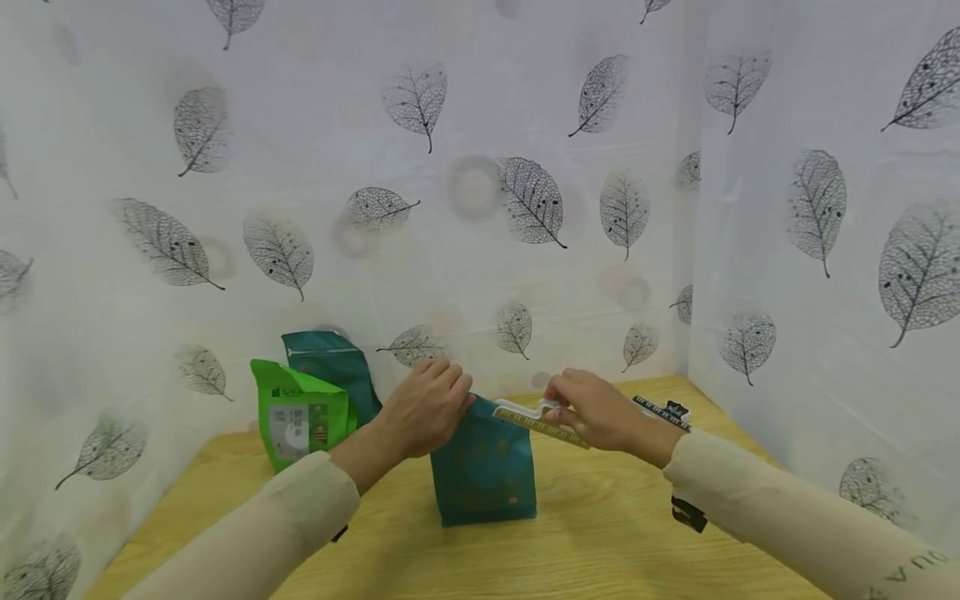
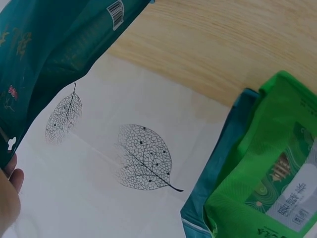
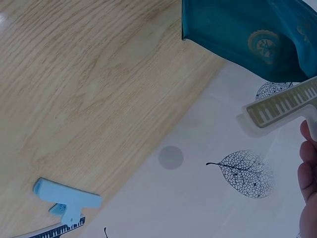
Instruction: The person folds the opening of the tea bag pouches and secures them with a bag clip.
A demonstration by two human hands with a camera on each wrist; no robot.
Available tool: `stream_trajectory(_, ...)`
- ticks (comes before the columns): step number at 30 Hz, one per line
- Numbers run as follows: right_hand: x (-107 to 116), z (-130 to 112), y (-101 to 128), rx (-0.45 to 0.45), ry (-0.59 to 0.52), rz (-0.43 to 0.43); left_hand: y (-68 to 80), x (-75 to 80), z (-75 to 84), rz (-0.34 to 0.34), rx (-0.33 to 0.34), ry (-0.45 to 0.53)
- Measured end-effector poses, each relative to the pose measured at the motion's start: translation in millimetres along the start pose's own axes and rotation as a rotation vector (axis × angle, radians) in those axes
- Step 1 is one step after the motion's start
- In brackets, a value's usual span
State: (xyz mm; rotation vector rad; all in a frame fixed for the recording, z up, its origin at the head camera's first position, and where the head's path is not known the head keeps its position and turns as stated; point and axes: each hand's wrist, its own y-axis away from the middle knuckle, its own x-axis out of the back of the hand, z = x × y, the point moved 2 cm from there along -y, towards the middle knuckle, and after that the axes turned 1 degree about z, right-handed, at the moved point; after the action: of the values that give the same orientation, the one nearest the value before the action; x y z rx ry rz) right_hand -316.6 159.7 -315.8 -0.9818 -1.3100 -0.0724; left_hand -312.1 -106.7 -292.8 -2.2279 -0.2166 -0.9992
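Observation:
A teal pouch bag (image 1: 483, 471) stands upright on the table in the head view, its gold print facing me. My left hand (image 1: 426, 408) grips the bag's top left corner; in the left wrist view only a few of its fingers (image 2: 15, 178) show beside the teal bag (image 2: 54, 59). In my right hand (image 1: 596, 408) is a white and gold bag clip (image 1: 551, 427) with a piano-key pattern, its far end at the bag's top right edge. That bag clip (image 3: 285, 103) reaches in from the right in the right wrist view.
On the left stand a bright green pouch (image 1: 300, 412) and, behind it, another teal pouch (image 1: 330, 358). A black patterned clip (image 1: 660, 411) lies beyond my right wrist, near a light blue clip (image 3: 67, 194). Leaf-printed white sheeting (image 1: 472, 275) surrounds the wooden table (image 1: 600, 533).

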Motion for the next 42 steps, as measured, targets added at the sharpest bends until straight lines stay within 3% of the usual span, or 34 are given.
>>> stream_trajectory(17, -5, -6, -11, 0.078, 0.018, 0.072, 0.2, -0.9, -1.1, 0.01, -0.002, 0.018)
stream_trajectory(32, -3, -8, -15, 0.05, 0.003, 0.064, -2.6, 0.3, -2.1, -0.011, 0.007, 0.003)
stream_trajectory(42, -6, -12, -18, 0.06, -0.024, 0.067, -1.9, -1.7, -0.5, 0.017, 0.003, -0.013)
